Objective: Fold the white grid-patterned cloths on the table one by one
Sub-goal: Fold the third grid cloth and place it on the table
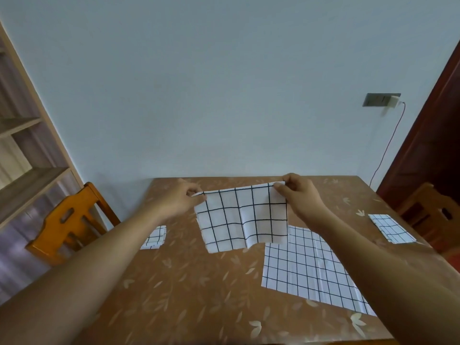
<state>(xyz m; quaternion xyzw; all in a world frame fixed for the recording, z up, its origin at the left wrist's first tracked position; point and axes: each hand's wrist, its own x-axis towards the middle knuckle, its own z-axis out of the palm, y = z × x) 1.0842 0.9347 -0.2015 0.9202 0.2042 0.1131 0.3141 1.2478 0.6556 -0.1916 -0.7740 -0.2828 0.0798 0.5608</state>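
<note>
A white grid-patterned cloth (242,219) hangs in the air above the table, folded over along its top edge. My left hand (178,200) pinches its upper left corner and my right hand (300,192) pinches its upper right corner. A larger white grid cloth (308,267) lies flat on the table under and to the right of the held one. A small folded grid cloth (155,237) lies at the left, partly hidden by my left forearm. Another folded grid cloth (392,229) lies near the table's right edge.
The brown leaf-patterned table (189,290) stands against a pale wall. An orange wooden chair (71,220) is at the left and another chair (430,210) at the right. A shelf unit (22,150) stands far left. A socket with a red cable (388,143) is on the wall.
</note>
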